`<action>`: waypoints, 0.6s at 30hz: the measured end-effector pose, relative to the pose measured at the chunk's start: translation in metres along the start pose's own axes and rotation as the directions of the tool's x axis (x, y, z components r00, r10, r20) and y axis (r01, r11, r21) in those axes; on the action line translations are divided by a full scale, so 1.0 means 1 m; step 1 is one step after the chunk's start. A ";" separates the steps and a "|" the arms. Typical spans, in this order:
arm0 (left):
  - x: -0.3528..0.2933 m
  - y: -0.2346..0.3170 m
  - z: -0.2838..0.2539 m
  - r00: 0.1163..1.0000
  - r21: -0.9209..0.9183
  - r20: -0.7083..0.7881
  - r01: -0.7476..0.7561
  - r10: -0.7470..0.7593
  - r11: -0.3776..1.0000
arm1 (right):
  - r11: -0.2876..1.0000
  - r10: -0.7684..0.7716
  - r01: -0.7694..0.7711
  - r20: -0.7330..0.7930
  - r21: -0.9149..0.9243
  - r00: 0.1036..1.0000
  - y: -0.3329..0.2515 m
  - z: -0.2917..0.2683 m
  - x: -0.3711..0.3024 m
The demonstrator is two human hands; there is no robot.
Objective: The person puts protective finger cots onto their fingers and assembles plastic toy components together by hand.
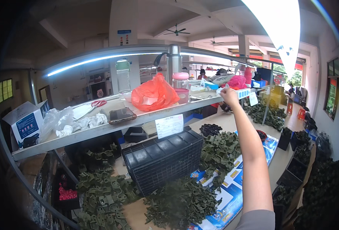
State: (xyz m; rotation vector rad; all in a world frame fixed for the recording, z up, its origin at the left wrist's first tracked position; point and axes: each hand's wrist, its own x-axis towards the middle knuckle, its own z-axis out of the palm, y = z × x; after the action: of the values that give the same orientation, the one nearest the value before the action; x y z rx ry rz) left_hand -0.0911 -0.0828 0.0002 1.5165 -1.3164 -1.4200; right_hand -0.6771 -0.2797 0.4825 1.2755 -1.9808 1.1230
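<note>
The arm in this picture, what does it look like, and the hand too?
The right arm has a plain grey sleeve, seemingly short, with its hem near the bottom edge. Past that it is bare, with no watch or bracelet that I can see. The right hand wears no glove. The left hand is out of view.

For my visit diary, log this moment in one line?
right hand: at shelf, by blue-and-white item, grip unclear | left hand: out of view | nearby: green parts

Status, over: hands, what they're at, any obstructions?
Left hand out of view. Right hand up at the shelf, beside a blue-and-white item; grip unclear. Black crate below, green parts heaped around it. Nothing visibly blocking the hand.
</note>
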 end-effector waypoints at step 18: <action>-0.009 0.049 0.002 0.997 -0.077 0.018 0.081 -0.080 0.994 | 0.361 0.142 -0.077 0.027 0.930 0.990 -0.016 -0.005 -0.056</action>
State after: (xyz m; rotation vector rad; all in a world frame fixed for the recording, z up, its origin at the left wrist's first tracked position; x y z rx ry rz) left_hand -0.1029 -0.0872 0.0480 1.5259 -1.2063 -1.5178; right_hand -0.6390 -0.2520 0.4472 1.5490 -1.2835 2.5538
